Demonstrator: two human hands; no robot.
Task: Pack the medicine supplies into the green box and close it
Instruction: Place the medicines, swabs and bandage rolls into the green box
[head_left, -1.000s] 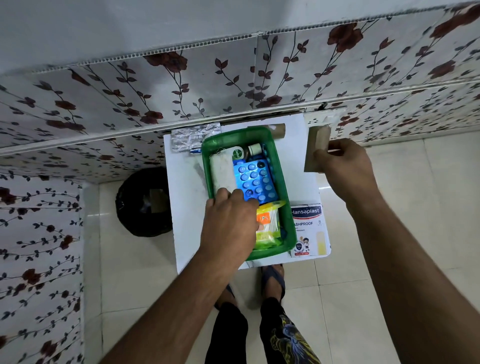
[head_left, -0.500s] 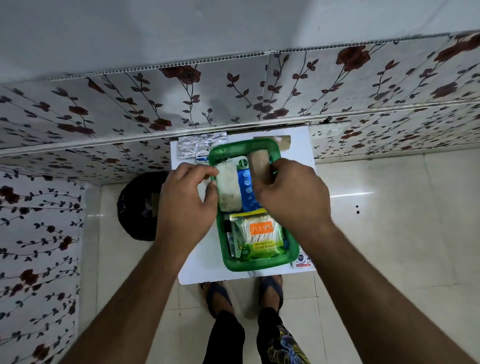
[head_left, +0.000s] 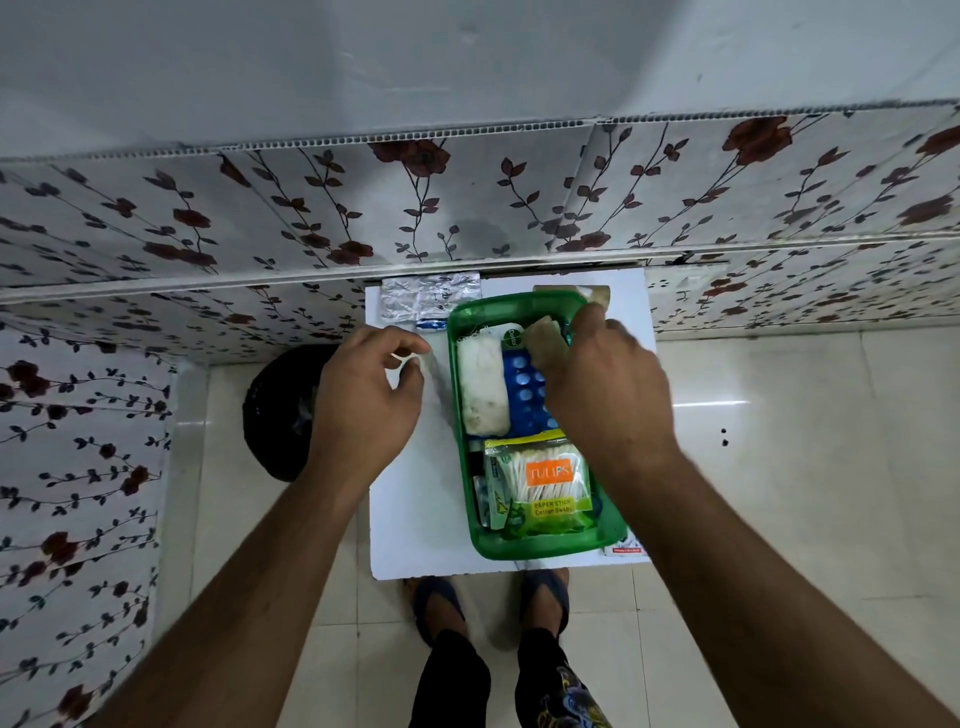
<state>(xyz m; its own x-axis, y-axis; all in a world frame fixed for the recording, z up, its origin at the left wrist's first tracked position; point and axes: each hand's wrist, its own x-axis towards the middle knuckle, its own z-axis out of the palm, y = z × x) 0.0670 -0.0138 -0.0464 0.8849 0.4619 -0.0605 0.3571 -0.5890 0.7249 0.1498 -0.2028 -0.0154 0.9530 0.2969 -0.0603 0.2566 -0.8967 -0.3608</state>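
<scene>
- Head view: the right hand (head_left: 608, 395) has come over from the right of the green box (head_left: 540, 543) and now sits above its far end; a second ago it held the tan roll (head_left: 543, 340) out beyond the desk (head_left: 415, 519).
- Its fingers pinch that tan roll and press it down inside the far right part of the green box, so one more supply looks nearly packed.
- The left hand (head_left: 363, 410) has left the inside of the green box and hovers just left of it, fingers curled loosely and pinching nothing that shows.
- Count inside the green box: one white pad (head_left: 483, 389), one blue pill sheet (head_left: 522, 395), one cotton swab pack (head_left: 545, 488), one small bottle top (head_left: 511, 332), one tan roll.
- Count outside the green box: one silver pill strip (head_left: 426, 301) beyond its far left corner, a second tan roll (head_left: 597, 295) behind its far right corner, one plaster packet (head_left: 626, 550) peeking out at its near right corner.
- These three likely remain to pack; no lid shows, so closing is not yet done.
</scene>
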